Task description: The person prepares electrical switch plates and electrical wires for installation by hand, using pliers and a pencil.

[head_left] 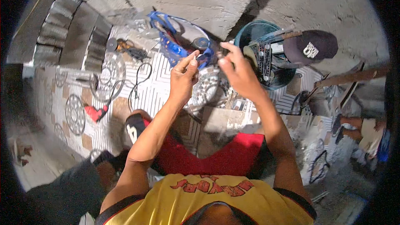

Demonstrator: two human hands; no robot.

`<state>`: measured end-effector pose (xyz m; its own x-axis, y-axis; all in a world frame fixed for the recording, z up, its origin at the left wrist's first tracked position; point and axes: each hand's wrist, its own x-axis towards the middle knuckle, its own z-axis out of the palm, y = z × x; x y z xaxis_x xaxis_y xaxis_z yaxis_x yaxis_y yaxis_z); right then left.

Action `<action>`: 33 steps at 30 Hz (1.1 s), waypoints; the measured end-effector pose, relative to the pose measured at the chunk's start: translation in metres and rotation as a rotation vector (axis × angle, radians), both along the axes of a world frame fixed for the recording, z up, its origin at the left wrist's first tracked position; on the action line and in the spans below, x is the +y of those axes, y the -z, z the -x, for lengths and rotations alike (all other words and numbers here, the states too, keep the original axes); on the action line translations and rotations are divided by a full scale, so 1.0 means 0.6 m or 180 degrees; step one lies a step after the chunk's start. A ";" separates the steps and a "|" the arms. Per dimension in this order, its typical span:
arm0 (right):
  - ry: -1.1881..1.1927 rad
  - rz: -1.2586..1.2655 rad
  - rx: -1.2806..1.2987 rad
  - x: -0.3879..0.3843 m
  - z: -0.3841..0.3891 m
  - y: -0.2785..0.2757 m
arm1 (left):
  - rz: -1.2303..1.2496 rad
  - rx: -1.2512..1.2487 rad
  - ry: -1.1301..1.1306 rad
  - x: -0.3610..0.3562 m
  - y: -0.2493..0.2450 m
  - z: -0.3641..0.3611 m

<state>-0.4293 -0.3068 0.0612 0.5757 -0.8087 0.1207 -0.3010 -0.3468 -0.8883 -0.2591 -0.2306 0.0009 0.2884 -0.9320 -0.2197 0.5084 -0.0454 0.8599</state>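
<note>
In the middle of the view my left hand (183, 79) is closed, thumb and forefinger pinched on a small pale piece (194, 58) too small to name. To its right my right hand (239, 73) has its thumb and forefinger curled towards each other. A small dark, blurred thing (220, 55) shows at those fingertips; its kind cannot be made out. Just beyond both hands lies a blue bag (177, 50) with straps, and a round dark disc (201, 43) rests on it.
A teal bucket (255, 28) of tools stands right of the bag, with a dark cap (312, 48) on its rim. A red power tool (96, 112) and a black cord (135, 85) lie on the patterned floor at left. A wooden bar (352, 76) juts in from the right.
</note>
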 end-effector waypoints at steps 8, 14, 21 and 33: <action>-0.0120 -0.0662 0.0599 0.101 0.009 -0.361 | -0.0540 0.1309 -0.0330 0.130 -0.338 -0.010; -0.1053 -0.0472 0.1094 0.127 -0.084 -0.640 | -0.0585 0.1160 0.0047 0.184 -0.615 -0.008; -0.1689 -0.0097 0.1339 0.086 -0.101 -0.726 | -0.0843 0.0608 -0.0430 0.172 -0.731 0.003; 0.0707 -0.4166 -0.0171 0.106 -0.021 -0.668 | -0.1298 0.1959 -0.1024 0.146 -0.722 0.015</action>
